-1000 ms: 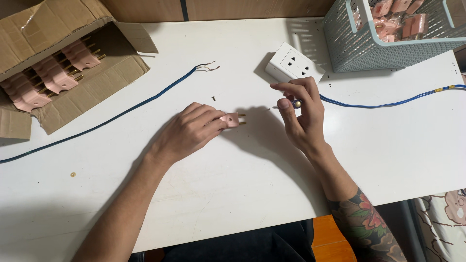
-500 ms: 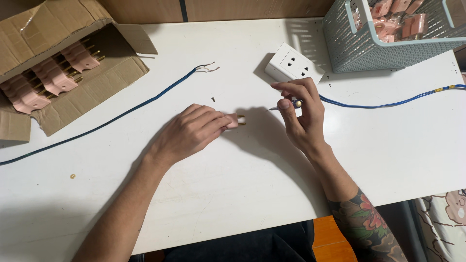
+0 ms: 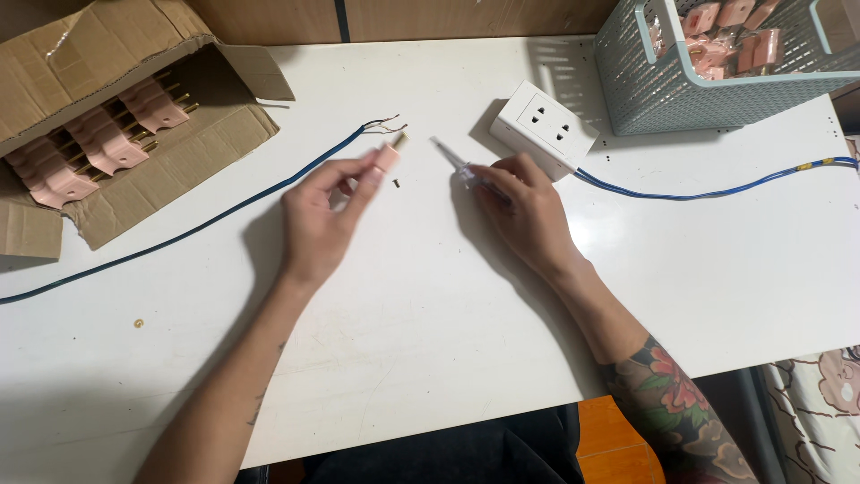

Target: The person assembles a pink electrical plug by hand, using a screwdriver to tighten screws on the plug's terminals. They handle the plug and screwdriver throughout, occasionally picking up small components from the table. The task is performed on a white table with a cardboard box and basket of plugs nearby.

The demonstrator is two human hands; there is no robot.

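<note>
Pinching the pink plug piece in my left hand, I held it just short of the blue cable's bare wire ends, beyond my fingertips; my right hand gripped a screwdriver, tip toward the plug.

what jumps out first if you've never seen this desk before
At the middle of the white table, the left hand holds up a small pink plug part with brass prongs, while the right hand grips a thin screwdriver beside a white socket box. A blue cable with bared ends runs off to the left, below a cardboard box of more pink parts.
</note>
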